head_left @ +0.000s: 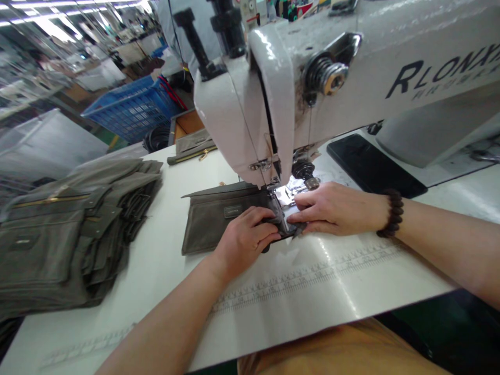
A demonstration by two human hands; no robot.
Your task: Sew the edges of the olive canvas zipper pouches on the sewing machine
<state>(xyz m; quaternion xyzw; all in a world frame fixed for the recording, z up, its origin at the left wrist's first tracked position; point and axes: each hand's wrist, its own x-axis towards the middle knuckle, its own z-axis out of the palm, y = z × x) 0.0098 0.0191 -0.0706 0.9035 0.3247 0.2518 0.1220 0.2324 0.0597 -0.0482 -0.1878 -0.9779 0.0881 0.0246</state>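
Some pouch fabric (pixel 207 224) hides beneath left hand (pixel 246 232) and right hand (pixel 336 211), fingers' grip unclear.

A white table (pixel 156 229) carries a stack of olive fabric pieces (pixel 47 255) at left, a zippered piece (pixel 191 146) farther back and a labelled panel (pixel 207 224) mid-table. A sewing machine (pixel 351 83) and black phone (pixel 377 164) occupy the right.

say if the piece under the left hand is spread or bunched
Spread: the piece lies mostly flat on the table, label facing up, beneath the left hand.
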